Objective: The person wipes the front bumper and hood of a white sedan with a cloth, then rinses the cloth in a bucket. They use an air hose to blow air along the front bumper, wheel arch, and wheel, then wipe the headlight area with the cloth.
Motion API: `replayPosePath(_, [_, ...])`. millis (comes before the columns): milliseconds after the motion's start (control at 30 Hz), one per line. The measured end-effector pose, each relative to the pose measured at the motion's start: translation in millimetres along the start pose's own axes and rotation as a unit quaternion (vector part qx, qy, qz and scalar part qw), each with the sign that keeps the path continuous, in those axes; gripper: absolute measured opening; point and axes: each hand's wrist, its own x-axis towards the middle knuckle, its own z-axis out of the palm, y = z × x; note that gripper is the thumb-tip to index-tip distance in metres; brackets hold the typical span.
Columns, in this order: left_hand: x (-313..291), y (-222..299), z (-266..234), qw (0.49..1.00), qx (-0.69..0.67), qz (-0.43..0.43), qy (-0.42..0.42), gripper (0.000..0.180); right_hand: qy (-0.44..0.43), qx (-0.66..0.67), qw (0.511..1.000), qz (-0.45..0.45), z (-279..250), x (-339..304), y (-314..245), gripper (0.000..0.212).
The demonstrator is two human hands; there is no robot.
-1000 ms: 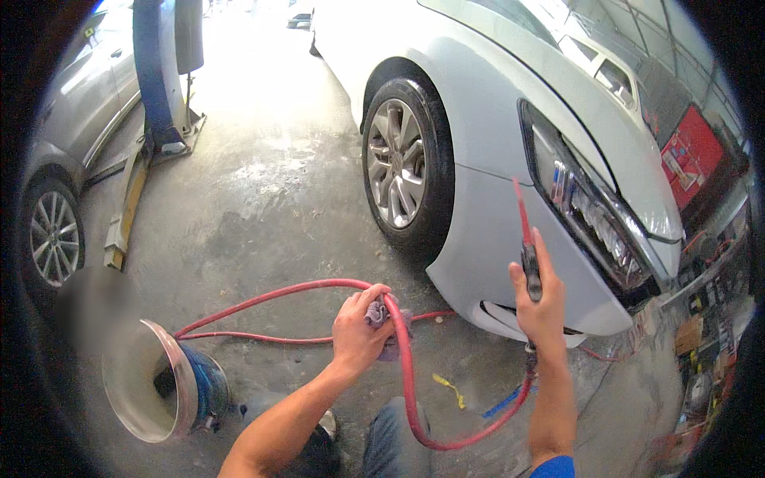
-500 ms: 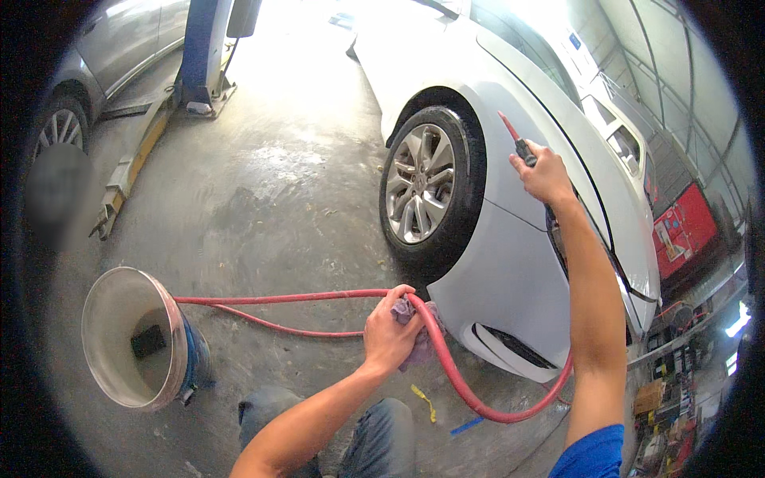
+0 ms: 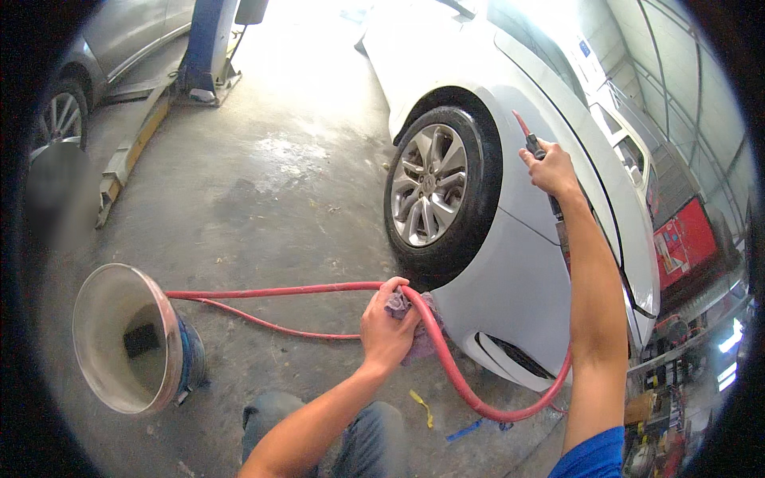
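My right hand [image 3: 552, 169] is closed around the dark handle of an air blow gun [image 3: 532, 146]. Its red tapered nozzle points up and to the left, in front of the white car's front fender [image 3: 510, 167]. My left hand [image 3: 386, 331] grips a red air hose [image 3: 434, 327] together with a crumpled purple-grey cloth [image 3: 422, 342]. From there the hose loops down and rises behind my right forearm, which hides where it ends. Beyond my left hand is the car's front wheel [image 3: 429, 185], with silver spokes and a black tyre.
At the left stands a bucket [image 3: 84, 334] with a dark block inside; the hose runs behind it. A blue lift post [image 3: 203, 48] and its arm [image 3: 135, 151] are beside a grey car [image 3: 135, 40]. Yellow [image 3: 422, 406] and blue scraps [image 3: 464, 431] lie on the floor.
The view has shifted slightly, so the white car sits further right and the bucket further left. Both hands keep their grips, and the blow gun stays over the fender.
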Motion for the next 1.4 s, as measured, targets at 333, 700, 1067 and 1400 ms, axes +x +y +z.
replayPosePath(333, [13.7, -15.7, 0.5, 0.995, 0.065, 0.056, 0.056, 0.049, 0.001, 0.015, 0.999, -0.040, 26.8, 54.5, -1.9, 0.039])
replayPosePath(700, [55.2, 176.4, -56.8, 0.987, 0.119, -0.091, 0.059, 0.049, -0.128, -0.003, 0.991, 0.049, -7.3, 192.1, -44.2, 0.037])
replayPosePath(1067, [176.6, 205.9, -72.9, 0.975, 0.126, -0.155, 0.098, 0.037, -0.090, -0.039, 0.994, 0.052, 13.1, 337.7, -62.3, 0.042])
replayPosePath(1400, [280.8, 213.3, -68.6, 0.942, 0.182, -0.261, 0.111, 0.040, -0.148, 0.019, 0.982, 0.114, 53.4, 456.0, -75.4, 0.046])
